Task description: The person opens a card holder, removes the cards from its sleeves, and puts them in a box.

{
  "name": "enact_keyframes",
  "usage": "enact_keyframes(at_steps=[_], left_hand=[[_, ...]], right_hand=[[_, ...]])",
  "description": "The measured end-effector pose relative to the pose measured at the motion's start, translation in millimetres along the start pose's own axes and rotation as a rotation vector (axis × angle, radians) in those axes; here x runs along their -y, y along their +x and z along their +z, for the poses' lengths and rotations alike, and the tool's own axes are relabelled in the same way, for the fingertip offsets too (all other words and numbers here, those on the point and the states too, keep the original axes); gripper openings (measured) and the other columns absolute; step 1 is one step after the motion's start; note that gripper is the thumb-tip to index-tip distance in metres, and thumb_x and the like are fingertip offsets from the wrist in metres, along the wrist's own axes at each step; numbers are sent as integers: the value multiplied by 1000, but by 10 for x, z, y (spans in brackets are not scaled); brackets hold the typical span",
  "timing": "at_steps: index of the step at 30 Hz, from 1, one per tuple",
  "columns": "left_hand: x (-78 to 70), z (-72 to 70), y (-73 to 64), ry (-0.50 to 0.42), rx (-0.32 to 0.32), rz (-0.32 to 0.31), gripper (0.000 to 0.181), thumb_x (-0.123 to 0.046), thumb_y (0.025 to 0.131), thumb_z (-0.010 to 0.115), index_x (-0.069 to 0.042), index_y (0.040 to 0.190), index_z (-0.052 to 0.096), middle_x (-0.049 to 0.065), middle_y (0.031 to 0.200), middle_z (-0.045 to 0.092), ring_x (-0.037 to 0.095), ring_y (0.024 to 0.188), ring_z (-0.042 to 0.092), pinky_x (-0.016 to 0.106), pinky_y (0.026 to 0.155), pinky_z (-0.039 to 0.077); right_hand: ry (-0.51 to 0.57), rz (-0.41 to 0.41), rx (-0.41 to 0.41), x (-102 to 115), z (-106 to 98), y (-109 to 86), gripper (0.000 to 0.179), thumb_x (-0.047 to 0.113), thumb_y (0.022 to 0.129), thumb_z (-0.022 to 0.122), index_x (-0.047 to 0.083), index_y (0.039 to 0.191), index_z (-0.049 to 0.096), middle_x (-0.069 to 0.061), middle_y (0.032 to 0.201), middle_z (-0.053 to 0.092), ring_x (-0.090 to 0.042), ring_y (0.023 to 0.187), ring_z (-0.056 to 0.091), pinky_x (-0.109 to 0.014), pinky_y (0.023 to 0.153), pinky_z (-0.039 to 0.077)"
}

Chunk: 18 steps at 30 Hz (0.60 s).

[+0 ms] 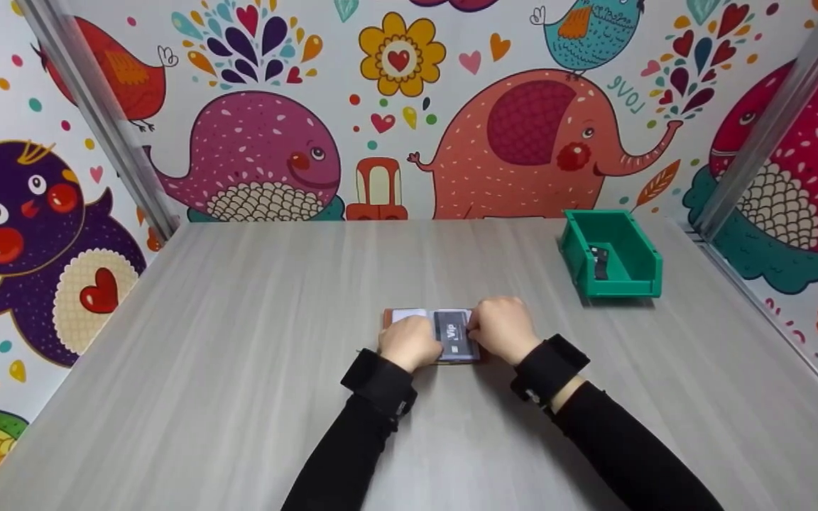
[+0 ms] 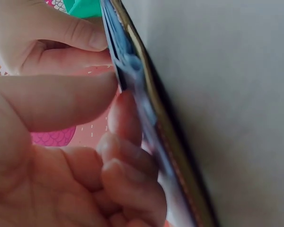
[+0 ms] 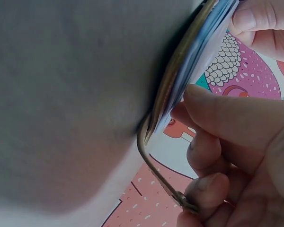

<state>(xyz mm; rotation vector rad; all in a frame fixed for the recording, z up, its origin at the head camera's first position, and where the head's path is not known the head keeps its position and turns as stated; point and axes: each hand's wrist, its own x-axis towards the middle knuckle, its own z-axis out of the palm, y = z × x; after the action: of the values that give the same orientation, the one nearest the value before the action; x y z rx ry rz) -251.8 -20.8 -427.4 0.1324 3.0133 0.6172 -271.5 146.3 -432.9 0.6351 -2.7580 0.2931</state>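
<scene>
An open card holder (image 1: 388, 319) with a brown cover and clear sleeves lies on the table. A dark card (image 1: 451, 328) marked "Vip" is at its right-hand page. My left hand (image 1: 410, 342) pinches the card's near left corner between thumb and forefinger; its other fingers curl beside the sleeves. On the far side, my right hand (image 1: 505, 328) pinches the right edge of the sleeves. In the right wrist view, a strap with a metal snap (image 3: 183, 201) sticks out from the cover and touches that hand's lower fingers. How far the card sits inside its sleeve is hidden.
A green plastic bin (image 1: 622, 288) stands at the back right of the wood-grain table (image 1: 253, 305), with small dark items (image 1: 599, 262) inside. Metal posts (image 1: 100, 121) and cartoon-printed walls border the table at the back and sides.
</scene>
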Motion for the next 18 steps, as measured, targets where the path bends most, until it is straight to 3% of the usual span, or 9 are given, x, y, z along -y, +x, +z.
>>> enact_keyframes(at_steps=[12, 18], left_hand=[[63, -52, 66, -67, 112, -12, 25, -26, 84, 71, -4, 94, 69, 9, 99, 67, 22, 75, 55, 42, 71, 50], [80, -58, 68, -73, 112, 18, 22, -23, 82, 70, -3, 91, 68, 9, 96, 66, 22, 75, 55, 40, 71, 50]], right_hand=[[-1, 31, 35, 10, -10, 10, 7, 13, 72, 85, 10, 75, 79, -6, 76, 72, -32, 72, 66, -48, 71, 47], [-5, 36, 39, 16, -11, 13, 8, 13, 72, 85, 10, 74, 78, -6, 75, 72, -32, 72, 66, -47, 70, 47]])
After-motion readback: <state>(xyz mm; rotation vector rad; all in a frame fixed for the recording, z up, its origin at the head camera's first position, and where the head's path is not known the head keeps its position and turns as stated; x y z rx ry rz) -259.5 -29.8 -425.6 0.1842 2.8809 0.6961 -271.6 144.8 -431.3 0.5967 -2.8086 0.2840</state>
